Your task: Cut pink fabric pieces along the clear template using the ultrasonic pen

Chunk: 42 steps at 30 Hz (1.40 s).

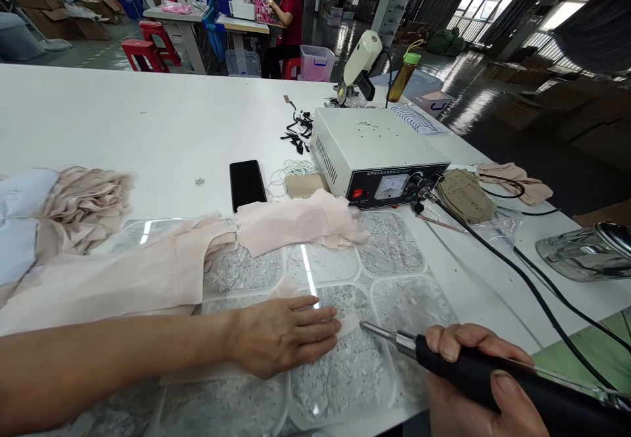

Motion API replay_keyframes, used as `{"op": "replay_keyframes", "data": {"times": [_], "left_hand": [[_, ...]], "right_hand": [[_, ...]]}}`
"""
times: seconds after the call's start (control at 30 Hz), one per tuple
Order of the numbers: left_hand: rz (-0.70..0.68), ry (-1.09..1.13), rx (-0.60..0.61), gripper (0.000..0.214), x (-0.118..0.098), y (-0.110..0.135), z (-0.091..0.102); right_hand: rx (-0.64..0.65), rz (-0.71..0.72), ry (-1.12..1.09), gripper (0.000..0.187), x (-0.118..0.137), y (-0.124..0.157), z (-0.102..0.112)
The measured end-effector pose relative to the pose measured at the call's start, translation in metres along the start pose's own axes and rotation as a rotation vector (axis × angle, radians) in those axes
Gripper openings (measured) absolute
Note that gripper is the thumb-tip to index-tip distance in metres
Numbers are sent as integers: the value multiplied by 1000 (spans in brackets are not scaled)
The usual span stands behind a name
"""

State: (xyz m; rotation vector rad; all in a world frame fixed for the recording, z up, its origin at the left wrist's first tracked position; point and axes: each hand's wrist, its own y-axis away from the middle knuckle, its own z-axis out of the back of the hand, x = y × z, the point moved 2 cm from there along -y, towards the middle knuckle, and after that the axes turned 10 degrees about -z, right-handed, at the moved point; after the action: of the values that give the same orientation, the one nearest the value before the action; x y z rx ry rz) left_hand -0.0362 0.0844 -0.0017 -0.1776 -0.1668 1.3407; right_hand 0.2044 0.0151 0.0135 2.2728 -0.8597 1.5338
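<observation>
My left hand (286, 335) lies flat, fingers stretched to the right, pressing a pale fabric piece (349, 325) on the clear patterned mat (340, 384). Most of that fabric is hidden under the hand. Around the black handle of an ultrasonic cutter (473, 374) my right hand (486, 384) is closed. The cutter's metal tip points left, close to the fabric's right end; whether it touches I cannot tell. Beyond the left hand lie a stack of pale pink fabric pieces (300, 221) and a larger pink fabric pile (138, 273).
A control box (382, 151) stands at the back, its cable running to the right. Nearby are a black phone (247, 184), a brown pattern piece (466, 195), a glass jar (586, 251) and a bottle (404, 77). In the background a person in red (290, 13) sits at a sewing machine.
</observation>
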Motion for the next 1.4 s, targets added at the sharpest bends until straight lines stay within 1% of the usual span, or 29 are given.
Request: {"op": "replay_keyframes", "data": {"times": [0.17, 0.37, 0.5, 0.67, 0.83, 0.97, 1.1, 1.2, 1.4], "left_hand": [[2, -7, 4, 42, 0, 1, -1], [4, -11, -2, 41, -1, 0, -1], [15, -11, -7, 41, -1, 0, 0], [6, -4, 19, 43, -2, 1, -1], [32, 27, 28, 41, -2, 1, -2], [29, 31, 29, 42, -3, 1, -1], [7, -10, 49, 45, -3, 1, -1], [-5, -28, 68, 45, -3, 2, -2], [18, -43, 45, 42, -4, 2, -3]], "right_hand": [[1, 11, 17, 6, 2, -1, -1], [-18, 27, 11, 11, 2, -2, -4], [15, 38, 12, 11, 0, -3, -9], [56, 41, 17, 8, 0, -3, -14], [88, 44, 35, 5, 1, -3, -12], [79, 35, 31, 7, 2, -4, -12], [78, 44, 29, 9, 4, 0, -17], [100, 19, 22, 10, 4, 5, -23], [146, 5, 3, 8, 1, 9, -31]]}}
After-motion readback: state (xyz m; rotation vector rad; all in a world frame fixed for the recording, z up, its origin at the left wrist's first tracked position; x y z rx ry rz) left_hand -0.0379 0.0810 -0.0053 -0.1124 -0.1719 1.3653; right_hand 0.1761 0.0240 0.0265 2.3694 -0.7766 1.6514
